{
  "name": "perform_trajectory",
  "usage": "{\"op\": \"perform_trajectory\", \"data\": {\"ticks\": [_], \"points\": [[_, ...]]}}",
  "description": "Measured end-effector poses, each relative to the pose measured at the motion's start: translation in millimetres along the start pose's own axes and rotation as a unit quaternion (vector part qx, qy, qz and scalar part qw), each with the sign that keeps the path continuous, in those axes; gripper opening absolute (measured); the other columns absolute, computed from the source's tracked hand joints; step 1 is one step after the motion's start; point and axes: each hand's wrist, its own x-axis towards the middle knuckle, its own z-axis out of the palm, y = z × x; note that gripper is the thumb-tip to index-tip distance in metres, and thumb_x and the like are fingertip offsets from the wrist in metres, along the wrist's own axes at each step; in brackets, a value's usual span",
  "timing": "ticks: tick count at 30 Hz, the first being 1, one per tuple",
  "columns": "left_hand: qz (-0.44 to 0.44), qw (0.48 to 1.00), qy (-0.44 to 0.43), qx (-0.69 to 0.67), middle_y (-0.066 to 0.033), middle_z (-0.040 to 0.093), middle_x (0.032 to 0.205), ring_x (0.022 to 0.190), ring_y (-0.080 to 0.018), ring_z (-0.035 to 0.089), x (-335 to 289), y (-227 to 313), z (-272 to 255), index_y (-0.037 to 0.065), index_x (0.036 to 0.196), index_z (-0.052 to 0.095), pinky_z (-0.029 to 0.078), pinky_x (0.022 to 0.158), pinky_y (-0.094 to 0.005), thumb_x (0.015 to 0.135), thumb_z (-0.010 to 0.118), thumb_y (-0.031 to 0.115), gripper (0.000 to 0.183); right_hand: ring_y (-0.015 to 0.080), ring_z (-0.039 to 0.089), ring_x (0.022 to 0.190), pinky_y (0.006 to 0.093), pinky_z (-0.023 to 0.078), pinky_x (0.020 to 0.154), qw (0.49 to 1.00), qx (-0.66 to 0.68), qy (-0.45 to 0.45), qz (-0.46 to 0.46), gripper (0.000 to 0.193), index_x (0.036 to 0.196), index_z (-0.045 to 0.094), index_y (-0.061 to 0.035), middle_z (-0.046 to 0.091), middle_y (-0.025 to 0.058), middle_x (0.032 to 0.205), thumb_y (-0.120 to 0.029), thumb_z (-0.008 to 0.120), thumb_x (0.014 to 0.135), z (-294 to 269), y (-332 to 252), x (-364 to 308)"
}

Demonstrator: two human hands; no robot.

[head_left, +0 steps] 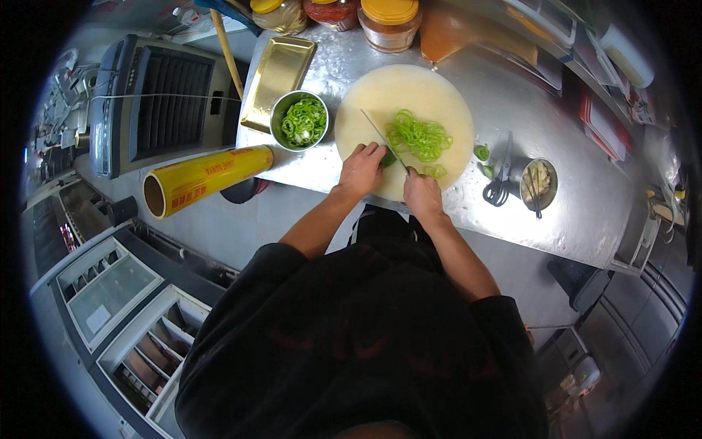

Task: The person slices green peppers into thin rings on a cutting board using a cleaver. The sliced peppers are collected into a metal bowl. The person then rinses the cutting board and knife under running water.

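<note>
On a round, pale cutting board (351,99), my left hand (360,170) is closed on a green pepper (388,157), mostly hidden by the fingers. My right hand (423,194) grips the handle of a kitchen knife (377,130). Its blade slants up and to the left across the board, right beside the pepper. To the right of the blade lies a pile of thin green pepper slices (420,137), with a few loose rings near my right hand. A metal bowl (275,130) holding more sliced green pepper stands left of the board.
Left of the bowl lie a gold tray (256,110) and a large yellow roll of wrap (212,179) jutting past the steel table's edge. Scissors (497,192), green pepper scraps (482,152) and a small metal bowl (553,183) sit to the right. Lidded jars (390,25) line the back.
</note>
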Motion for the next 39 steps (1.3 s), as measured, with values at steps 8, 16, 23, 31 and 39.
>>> {"op": "perform_trajectory", "data": {"ticks": [8, 16, 23, 31, 39], "points": [[-0.025, 1.000, -0.016, -0.006, -0.0109, 0.065, 0.113, 0.107, -0.0366, 0.062, 0, -1, 2, 0.009, 0.119, 0.063, 0.055, 0.094, -0.0479, 0.082, 0.074, 0.006, 0.038, 0.0498, 0.072, 0.081, 0.0583, 0.059, 0.075, 0.999, -0.016, -0.042, 0.022, 0.021, 0.108, 0.070, 0.0020, 0.072, 0.0299, 0.083, -0.008, 0.057, 0.096, -51, -13, -43], [0.007, 1.000, -0.005, 0.010, -0.0105, 0.064, 0.111, 0.106, -0.0358, 0.062, -2, -2, 2, 0.009, 0.117, 0.063, 0.056, 0.093, -0.0468, 0.082, 0.073, 0.005, 0.037, 0.0505, 0.072, 0.081, 0.0577, 0.059, 0.075, 0.998, -0.036, -0.045, 0.021, 0.019, 0.106, 0.070, 0.0014, 0.073, 0.0295, 0.083, -0.006, 0.055, 0.095, -16, -7, -11], [-0.027, 1.000, 0.010, -0.009, -0.0094, 0.065, 0.110, 0.105, -0.0356, 0.062, -6, 0, 4, 0.010, 0.117, 0.064, 0.056, 0.091, -0.0464, 0.080, 0.071, 0.004, 0.038, 0.0491, 0.072, 0.079, 0.0577, 0.058, 0.074, 1.000, 0.005, -0.006, 0.009, 0.022, 0.111, 0.071, 0.0014, 0.072, 0.0291, 0.082, -0.009, 0.059, 0.096, -11, -4, -15], [-0.003, 1.000, 0.016, -0.013, -0.0089, 0.065, 0.111, 0.106, -0.0355, 0.061, -5, -3, 5, 0.010, 0.117, 0.063, 0.055, 0.092, -0.0452, 0.080, 0.072, 0.004, 0.039, 0.0507, 0.071, 0.080, 0.0586, 0.058, 0.075, 0.998, -0.017, -0.048, 0.032, 0.021, 0.109, 0.070, 0.0024, 0.071, 0.0300, 0.083, -0.008, 0.059, 0.095, -45, -14, -48], [0.009, 0.999, 0.030, -0.020, -0.0096, 0.064, 0.108, 0.104, -0.0356, 0.061, -7, -4, 4, 0.009, 0.115, 0.064, 0.055, 0.091, -0.0452, 0.079, 0.071, 0.002, 0.038, 0.0507, 0.070, 0.083, 0.0589, 0.057, 0.077, 0.999, 0.000, -0.026, 0.026, 0.026, 0.117, 0.070, 0.0007, 0.071, 0.0310, 0.086, -0.013, 0.061, 0.097, 11, -4, -3]]}}
